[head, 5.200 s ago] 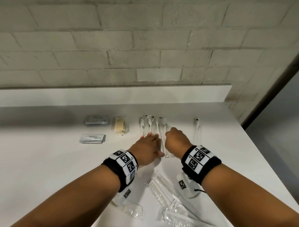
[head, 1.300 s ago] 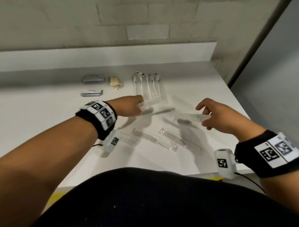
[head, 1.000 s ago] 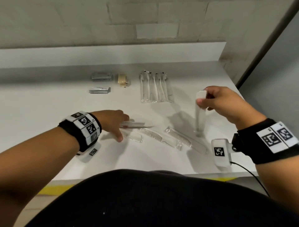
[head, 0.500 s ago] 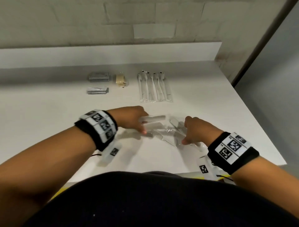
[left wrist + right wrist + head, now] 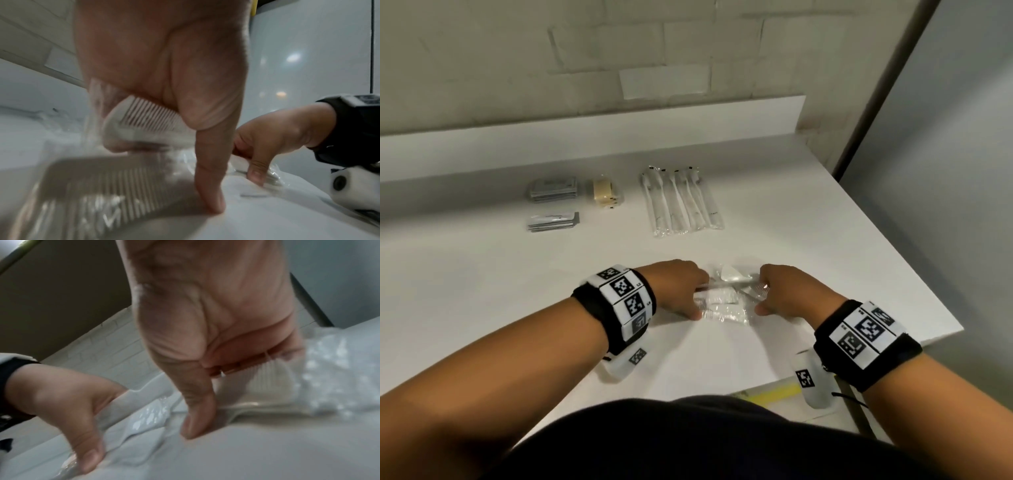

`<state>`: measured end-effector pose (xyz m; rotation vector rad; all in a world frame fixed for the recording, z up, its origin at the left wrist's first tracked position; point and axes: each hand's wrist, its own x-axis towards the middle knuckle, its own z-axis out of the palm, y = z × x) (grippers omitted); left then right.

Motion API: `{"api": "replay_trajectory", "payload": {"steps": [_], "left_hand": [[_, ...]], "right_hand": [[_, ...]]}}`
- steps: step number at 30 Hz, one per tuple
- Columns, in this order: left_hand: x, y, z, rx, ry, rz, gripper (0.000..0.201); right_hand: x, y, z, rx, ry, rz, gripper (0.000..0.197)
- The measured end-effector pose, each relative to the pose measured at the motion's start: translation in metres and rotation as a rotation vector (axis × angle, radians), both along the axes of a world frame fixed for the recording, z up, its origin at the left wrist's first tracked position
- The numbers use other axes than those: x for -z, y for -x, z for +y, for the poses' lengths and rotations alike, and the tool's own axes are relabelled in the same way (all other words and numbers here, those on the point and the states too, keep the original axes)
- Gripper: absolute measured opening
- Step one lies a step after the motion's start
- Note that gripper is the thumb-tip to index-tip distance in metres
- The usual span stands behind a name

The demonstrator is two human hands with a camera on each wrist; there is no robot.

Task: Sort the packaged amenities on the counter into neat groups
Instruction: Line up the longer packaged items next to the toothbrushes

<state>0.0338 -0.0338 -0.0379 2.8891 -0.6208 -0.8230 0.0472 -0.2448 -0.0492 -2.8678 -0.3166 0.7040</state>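
Note:
Several white combs in clear wrappers (image 5: 726, 301) lie bunched near the counter's front edge. My left hand (image 5: 698, 301) grips the bundle's left end and my right hand (image 5: 760, 298) grips its right end, thumbs down on the counter. In the left wrist view a wrapped comb (image 5: 144, 128) sits under my curled fingers, with another comb (image 5: 98, 194) flat below it. In the right wrist view a comb (image 5: 267, 386) shows under my fingers beside the thumb (image 5: 197, 418). Farther back lies a row of wrapped toothbrushes (image 5: 681, 202).
Two stacks of grey sachets (image 5: 553, 188) (image 5: 553, 222) and yellow soap packets (image 5: 604, 193) sit at the back left. The white counter (image 5: 825, 257) ends at the right and at the front by my body. A brick wall stands behind the low backsplash.
My right hand has come down from holding one comb upright and joined the left hand at the pile. The loose combs are now pushed together between both hands.

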Motion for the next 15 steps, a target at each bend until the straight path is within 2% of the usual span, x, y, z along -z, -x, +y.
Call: {"api": "replay_trajectory", "payload": {"steps": [3, 5, 7, 9, 11, 13, 15], "left_hand": [[0.0, -0.005, 0.005, 0.032, -0.036, 0.027, 0.034], [-0.003, -0.007, 0.006, 0.01, -0.034, 0.034, 0.032], [-0.007, -0.013, 0.001, -0.055, -0.013, 0.0, 0.029], [-0.015, -0.026, -0.009, -0.157, 0.05, -0.046, 0.034], [-0.02, -0.046, -0.025, -0.301, 0.171, -0.092, 0.048], [-0.029, -0.069, -0.046, -0.493, 0.358, -0.098, 0.067], [-0.03, -0.09, -0.064, -0.691, 0.602, -0.067, 0.069]], "right_hand": [[-0.001, -0.01, -0.01, 0.104, -0.12, 0.034, 0.049], [-0.004, -0.019, -0.016, 0.133, -0.123, 0.08, 0.039], [-0.008, -0.035, -0.025, 0.141, -0.11, 0.071, 0.029], [-0.017, -0.056, -0.037, 0.182, -0.139, 0.019, 0.031], [-0.025, -0.079, -0.05, 0.258, -0.183, -0.012, 0.039], [-0.031, -0.098, -0.061, 0.211, -0.109, 0.012, 0.038], [-0.032, -0.112, -0.068, 0.164, -0.082, -0.034, 0.042]]}}
